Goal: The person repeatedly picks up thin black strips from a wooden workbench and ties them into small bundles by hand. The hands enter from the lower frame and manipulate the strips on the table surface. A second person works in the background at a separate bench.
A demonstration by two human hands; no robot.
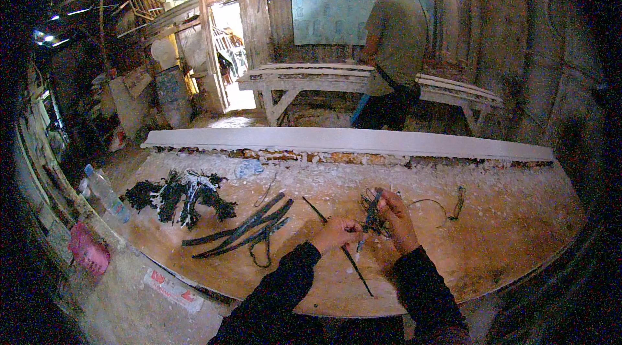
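While both my hands pinch one dark strip [370, 215] at centre frame | left hand [337, 233], right hand [395, 215] closed | tangled pile [181, 196] left, untouched.

We are working a dark strip at the dusty workbench [518, 228].

Our right hand [396, 215] is pinching the top of the dark strip [370, 215] while our left hand [337, 233] is gripping its lower end. A thin black rod [353, 264] is lying under our fingers; loose black strips [246, 228] are resting left of them.
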